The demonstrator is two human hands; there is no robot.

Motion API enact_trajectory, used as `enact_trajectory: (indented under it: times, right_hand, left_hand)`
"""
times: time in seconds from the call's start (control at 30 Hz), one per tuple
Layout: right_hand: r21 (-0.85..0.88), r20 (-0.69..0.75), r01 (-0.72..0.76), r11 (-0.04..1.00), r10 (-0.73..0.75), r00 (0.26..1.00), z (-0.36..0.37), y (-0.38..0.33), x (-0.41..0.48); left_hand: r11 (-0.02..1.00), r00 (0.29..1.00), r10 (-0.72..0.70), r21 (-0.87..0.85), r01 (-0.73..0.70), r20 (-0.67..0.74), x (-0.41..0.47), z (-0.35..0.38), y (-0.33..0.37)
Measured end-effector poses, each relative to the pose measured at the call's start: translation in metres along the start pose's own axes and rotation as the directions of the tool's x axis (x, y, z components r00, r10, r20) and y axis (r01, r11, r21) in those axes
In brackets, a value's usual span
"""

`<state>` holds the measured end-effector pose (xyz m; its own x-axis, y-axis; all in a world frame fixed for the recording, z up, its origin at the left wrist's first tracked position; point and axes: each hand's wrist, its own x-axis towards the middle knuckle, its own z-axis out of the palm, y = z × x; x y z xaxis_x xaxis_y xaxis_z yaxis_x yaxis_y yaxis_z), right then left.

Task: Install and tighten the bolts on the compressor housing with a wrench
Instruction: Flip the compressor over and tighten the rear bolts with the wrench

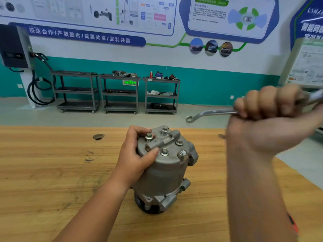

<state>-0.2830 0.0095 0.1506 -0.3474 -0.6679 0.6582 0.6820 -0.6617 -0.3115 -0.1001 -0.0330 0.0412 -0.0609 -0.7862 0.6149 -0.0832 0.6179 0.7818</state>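
Compressor housing stands upright at the centre of the wooden tabletop. Five bolts stand in its top face. Left hand grips the top rim from 9 o'clock, with the thumb on the cap. Right hand, at 2 o'clock of the housing and raised, is a fist closed round the wrench. The ring end points to 9 o'clock, well apart from the bolts.
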Motion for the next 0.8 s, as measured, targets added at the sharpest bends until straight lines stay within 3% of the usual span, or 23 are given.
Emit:
enact_trajectory:
  times: [0.07, 0.13, 0.23, 0.53, 0.63, 0.7, 0.8]
  right_hand:
    - [0.404, -0.065, -0.070, 0.912, 0.105, 0.992, -0.034, -0.014, 0.026]
    - [0.691, 0.010, -0.228, 0.686, 0.306, 0.952, -0.062, 0.000, 0.041]
    - [0.628, -0.099, -0.295, 0.720, 0.450, 0.888, -0.081, 0.039, 0.046]
    - [0.538, 0.039, -0.597, 0.595, 0.690, 0.723, -0.094, 0.079, 0.075]
    - [0.481, -0.016, -0.636, 0.604, 0.731, 0.682, -0.097, 0.084, 0.079]
    - [0.473, -0.047, -0.618, 0.628, 0.719, 0.694, -0.099, 0.085, 0.070]
    - [0.507, -0.153, -0.457, 0.731, 0.598, 0.787, -0.097, 0.075, 0.053]
  left_hand:
    - [1.000, 1.000, 0.016, 0.000, -0.016, 0.006, 0.001, -0.001, -0.004]
    - [0.999, 0.999, 0.032, -0.014, -0.032, 0.013, 0.000, -0.001, -0.006]
    - [1.000, 1.000, 0.026, -0.014, -0.026, 0.007, 0.001, -0.001, -0.007]
    - [0.999, 1.000, 0.016, -0.039, -0.016, -0.001, 0.001, 0.000, -0.008]
    - [0.999, 1.000, 0.023, -0.043, -0.023, -0.003, 0.001, 0.000, -0.007]
    - [0.999, 0.999, 0.031, -0.035, -0.031, -0.016, 0.001, 0.002, -0.006]
    - [0.998, 0.997, 0.058, -0.011, -0.059, -0.043, 0.001, 0.004, -0.006]
